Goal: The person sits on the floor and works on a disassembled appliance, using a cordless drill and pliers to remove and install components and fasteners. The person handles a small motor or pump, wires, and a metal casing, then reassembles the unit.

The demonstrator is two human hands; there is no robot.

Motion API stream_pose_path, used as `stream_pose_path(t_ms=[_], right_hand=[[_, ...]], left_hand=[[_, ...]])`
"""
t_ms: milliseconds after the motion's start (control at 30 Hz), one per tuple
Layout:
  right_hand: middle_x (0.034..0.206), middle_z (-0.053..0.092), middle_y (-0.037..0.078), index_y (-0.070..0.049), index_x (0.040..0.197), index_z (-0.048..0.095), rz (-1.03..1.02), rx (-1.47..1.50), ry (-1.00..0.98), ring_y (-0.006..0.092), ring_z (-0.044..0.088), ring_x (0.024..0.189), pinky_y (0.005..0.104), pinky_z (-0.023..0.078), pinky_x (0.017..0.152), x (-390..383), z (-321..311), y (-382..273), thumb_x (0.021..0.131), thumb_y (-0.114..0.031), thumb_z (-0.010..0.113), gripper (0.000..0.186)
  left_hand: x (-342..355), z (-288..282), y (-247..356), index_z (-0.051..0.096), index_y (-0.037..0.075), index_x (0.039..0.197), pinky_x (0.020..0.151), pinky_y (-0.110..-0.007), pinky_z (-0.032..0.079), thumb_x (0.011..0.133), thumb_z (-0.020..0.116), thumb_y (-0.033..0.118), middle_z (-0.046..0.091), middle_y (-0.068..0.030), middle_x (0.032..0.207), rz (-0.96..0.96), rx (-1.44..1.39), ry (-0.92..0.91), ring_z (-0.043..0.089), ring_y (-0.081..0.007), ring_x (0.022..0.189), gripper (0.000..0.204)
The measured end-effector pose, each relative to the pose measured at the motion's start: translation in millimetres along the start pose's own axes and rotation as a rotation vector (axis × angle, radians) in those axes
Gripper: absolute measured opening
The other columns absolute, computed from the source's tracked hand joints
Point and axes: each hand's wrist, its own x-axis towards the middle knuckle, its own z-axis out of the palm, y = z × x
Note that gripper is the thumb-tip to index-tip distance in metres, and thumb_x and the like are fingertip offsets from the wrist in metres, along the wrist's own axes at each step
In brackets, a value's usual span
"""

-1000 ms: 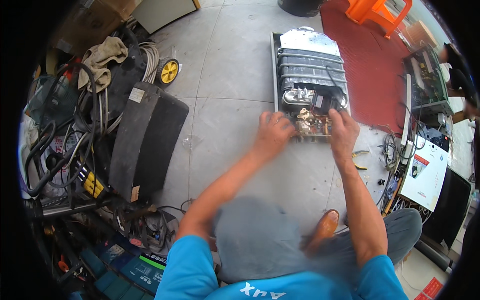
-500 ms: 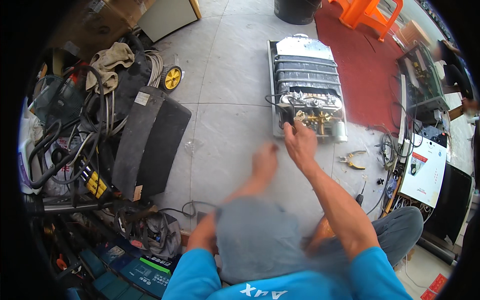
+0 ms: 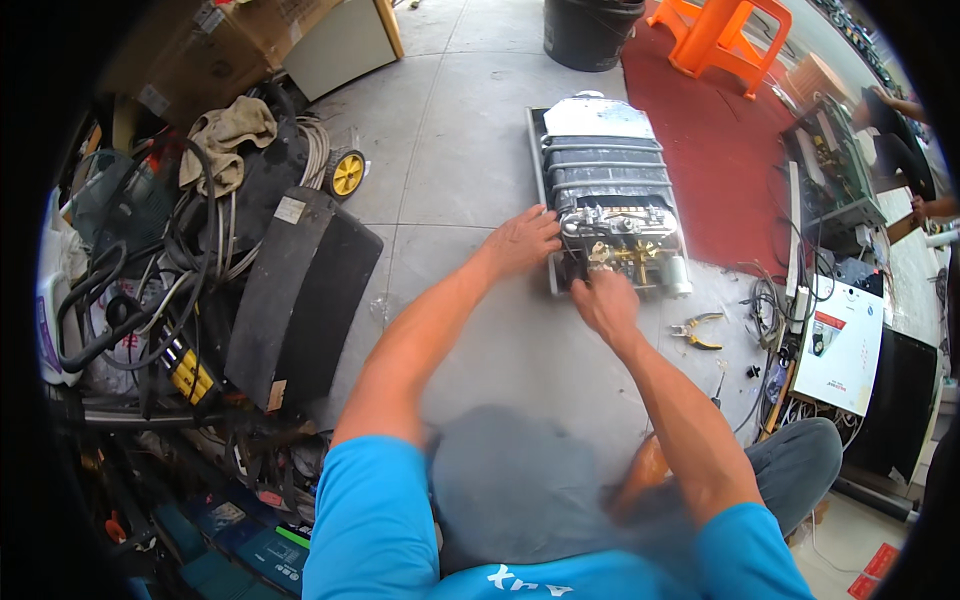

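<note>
An uncased appliance [image 3: 605, 165] lies on its back on the grey floor, with coiled pipes round a metal box, a silver burner section [image 3: 617, 221] and brass fittings [image 3: 637, 254]. My left hand [image 3: 525, 240] touches its left edge beside the burner, fingers loosely bent and apart. My right hand [image 3: 605, 297] grips a small black component [image 3: 573, 263] at the lower left of the appliance, partly hidden behind my fingers. Yellow-handled pliers [image 3: 700, 331] lie to the right of my right hand.
Cables, a black panel [image 3: 295, 290] and a yellow wheel [image 3: 346, 174] crowd the left. A black bucket [image 3: 592, 30] and orange stool [image 3: 720, 40] stand behind. At right are a red mat [image 3: 700, 140], an opened appliance [image 3: 830, 160], a white panel [image 3: 840, 345] and another person's arm [image 3: 932, 208].
The black component moved from the appliance's lower right to its lower left, with my right hand on it. My left hand dropped away, then rose to the left edge. The view shifted slightly.
</note>
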Motion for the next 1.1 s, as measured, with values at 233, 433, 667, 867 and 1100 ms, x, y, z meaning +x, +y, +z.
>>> stream_pose_path(t_ms=[233, 433, 667, 867, 1100], right_hand=[[0.075, 0.070, 0.026, 0.000, 0.073, 0.071, -0.160, -0.078, -0.236, 0.0455, 0.072, 0.072, 0.0527, 0.060, 0.071, -39, -43, 64, 0.090, -0.032, 0.066, 0.037], [0.076, 0.072, 0.023, -0.004, 0.085, 0.072, -0.336, -0.192, -0.378, 0.0433, 0.073, 0.074, 0.0524, 0.061, 0.070, -46, -67, 109, 0.093, -0.030, 0.067, 0.027], [0.084, 0.075, 0.021, -0.006, 0.092, 0.074, -0.380, -0.267, -0.453, 0.0416, 0.075, 0.085, 0.0512, 0.062, 0.078, -26, -64, 108, 0.093, -0.023, 0.069, 0.018], [0.094, 0.077, 0.020, -0.006, 0.098, 0.078, -0.411, -0.260, -0.481, 0.0404, 0.076, 0.094, 0.0519, 0.061, 0.083, -13, -63, 109, 0.093, -0.022, 0.071, 0.018], [0.104, 0.077, 0.024, -0.006, 0.114, 0.078, -0.244, -0.071, -0.458, 0.0426, 0.073, 0.105, 0.0512, 0.057, 0.093, -20, -60, 106, 0.087, -0.010, 0.069, 0.029]], left_hand=[[-16, 3, 97, 0.064, 0.012, 0.089, 0.087, -0.040, 0.047, 0.070, 0.092, 0.035, 0.058, -0.0041, 0.096, -0.065, -0.194, 0.108, 0.062, -0.0225, 0.094, 0.041], [-40, 8, 194, 0.071, 0.004, 0.108, 0.086, -0.042, 0.053, 0.084, 0.081, 0.006, 0.066, -0.0075, 0.101, -0.333, -0.456, 0.372, 0.067, -0.0287, 0.095, 0.026], [-48, -8, 227, 0.073, 0.002, 0.106, 0.080, -0.039, 0.056, 0.084, 0.075, -0.001, 0.070, -0.0084, 0.107, -0.348, -0.484, 0.431, 0.070, -0.0300, 0.097, 0.023], [-37, -40, 220, 0.071, 0.004, 0.119, 0.108, -0.048, 0.045, 0.083, 0.078, 0.004, 0.067, -0.0091, 0.124, -0.360, -0.355, 0.312, 0.059, -0.0342, 0.126, 0.037], [5, -51, 176, 0.062, 0.005, 0.140, 0.115, -0.050, 0.044, 0.083, 0.071, 0.001, 0.062, -0.0141, 0.140, -0.193, -0.531, 0.136, 0.053, -0.0381, 0.138, 0.058]])
